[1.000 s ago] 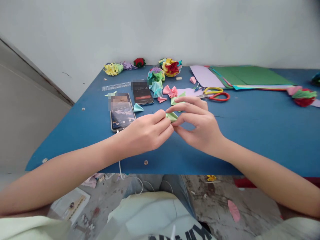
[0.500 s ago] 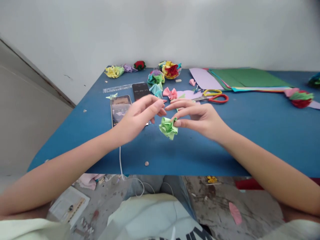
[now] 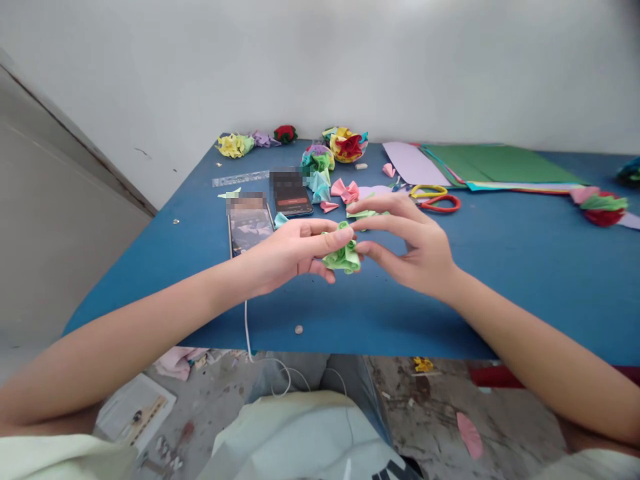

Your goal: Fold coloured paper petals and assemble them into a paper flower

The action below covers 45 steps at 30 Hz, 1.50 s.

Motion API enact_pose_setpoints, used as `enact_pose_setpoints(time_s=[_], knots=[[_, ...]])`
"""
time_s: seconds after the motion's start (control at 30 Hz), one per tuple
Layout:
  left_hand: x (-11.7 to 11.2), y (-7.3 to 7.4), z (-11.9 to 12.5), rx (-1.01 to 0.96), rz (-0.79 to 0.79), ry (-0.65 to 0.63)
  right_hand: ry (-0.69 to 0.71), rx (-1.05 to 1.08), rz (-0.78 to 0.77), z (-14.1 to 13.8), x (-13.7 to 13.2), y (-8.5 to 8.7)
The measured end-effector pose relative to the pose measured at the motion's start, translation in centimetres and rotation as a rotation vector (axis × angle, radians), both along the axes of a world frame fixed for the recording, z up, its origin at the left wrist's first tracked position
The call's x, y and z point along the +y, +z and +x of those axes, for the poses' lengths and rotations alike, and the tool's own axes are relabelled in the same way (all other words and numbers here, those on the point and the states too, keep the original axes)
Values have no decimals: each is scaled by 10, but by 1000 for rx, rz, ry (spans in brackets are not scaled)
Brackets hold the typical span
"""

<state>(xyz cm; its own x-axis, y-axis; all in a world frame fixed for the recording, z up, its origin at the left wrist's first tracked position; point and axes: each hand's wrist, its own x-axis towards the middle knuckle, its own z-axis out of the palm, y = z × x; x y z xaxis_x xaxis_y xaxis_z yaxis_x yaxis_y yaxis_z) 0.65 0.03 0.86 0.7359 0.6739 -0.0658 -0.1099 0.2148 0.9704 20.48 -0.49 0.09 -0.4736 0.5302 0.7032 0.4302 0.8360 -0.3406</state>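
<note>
A light green crumpled paper flower [image 3: 345, 259] is held above the front part of the blue table [image 3: 400, 320]. My left hand [image 3: 295, 257] pinches it, thumb on top and the other fingers behind and below. My right hand [image 3: 410, 243] is at the flower's right side, its thumb and index fingertips touching or very near the edge; its fingers are curved and spread. Just beyond the hands lie a pink paper bow [image 3: 346, 191], a small pink folded piece [image 3: 329, 207] and light blue folded paper [image 3: 319, 187].
Two phones [image 3: 293, 193] lie left of centre, one with a white cable [image 3: 247, 333]. A clear ruler [image 3: 240, 179], scissors [image 3: 435, 200], coloured paper sheets [image 3: 500, 165] and several paper flowers [image 3: 349, 145] are farther back. Another flower [image 3: 605, 208] lies at right. Scraps litter the floor.
My left hand has moved right and down and taken hold of the green flower. The right hand, which pinched it before, has loosened at its edge. The view has shifted slightly.
</note>
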Motion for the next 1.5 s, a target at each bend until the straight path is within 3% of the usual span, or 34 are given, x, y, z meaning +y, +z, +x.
enact_pose_setpoints(time_s=[0.2,0.37,0.4,0.47,0.53,0.57,0.63,0.7,0.87,1.1,1.33,1.5], knots=[[-3,0,2,-4,4,21,-106,21,200,4,-2,-3],[-9,0,4,54,128,-81,-110,-57,276,5,-4,-7],[-10,-1,4,101,194,-55,-106,-61,295,4,-5,-7],[-13,-2,3,213,454,179,-107,-78,335,3,-6,-7],[-14,-3,2,294,859,507,-113,-137,358,1,-8,-6],[-14,-4,1,317,1065,613,-114,-175,367,0,-9,-6],[-14,-5,1,367,1361,615,-99,-242,388,-3,-10,-6],[-12,-6,1,435,1477,513,-76,-284,407,-4,-11,-6],[-8,-4,2,427,1460,308,-38,-230,281,-5,-12,-7],[-9,-2,1,378,1407,326,96,-73,30,-4,-8,-1],[-8,-1,2,390,1367,299,140,83,-234,-3,-7,4],[-8,0,-1,434,1398,237,132,69,-214,-3,-9,5]])
